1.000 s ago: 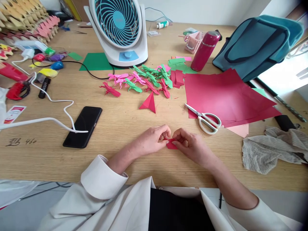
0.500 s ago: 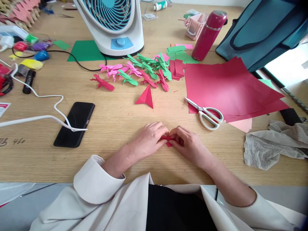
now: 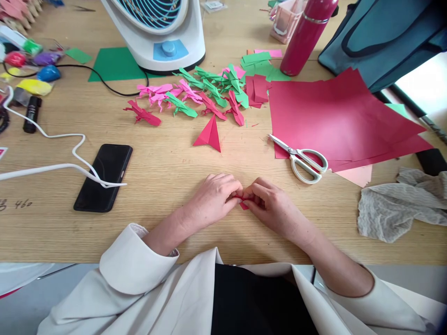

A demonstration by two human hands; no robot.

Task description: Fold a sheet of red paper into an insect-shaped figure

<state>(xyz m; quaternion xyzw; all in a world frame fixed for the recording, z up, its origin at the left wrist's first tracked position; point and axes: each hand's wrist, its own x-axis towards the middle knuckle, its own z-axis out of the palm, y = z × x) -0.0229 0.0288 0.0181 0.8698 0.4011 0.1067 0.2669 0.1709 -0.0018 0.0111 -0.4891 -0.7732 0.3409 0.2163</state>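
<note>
A small piece of folded red paper (image 3: 243, 205) is pinched between my two hands, low over the near part of the table. My left hand (image 3: 217, 197) grips its left side with thumb and fingers. On the other side my right hand (image 3: 270, 204) has its fingers closed round the paper's right part. Most of the paper is hidden by my fingers. Beyond my hands lies a red folded paper triangle (image 3: 209, 135). Further back sits a cluster of folded paper figures in red, pink and green, among them a red figure (image 3: 144, 114).
White-handled scissors (image 3: 305, 164) rest by large red paper sheets (image 3: 314, 116) on the right. A phone (image 3: 104, 177) with a white cable lies left. Behind stand a fan (image 3: 167, 51), a red flask (image 3: 307, 39) and a blue bag (image 3: 380, 42). A grey cloth (image 3: 391, 209) lies right.
The view has tilted down a little, so things on the table sit slightly higher. Both hands keep hold of the red paper, whose upper edge looks narrower between the fingers.
</note>
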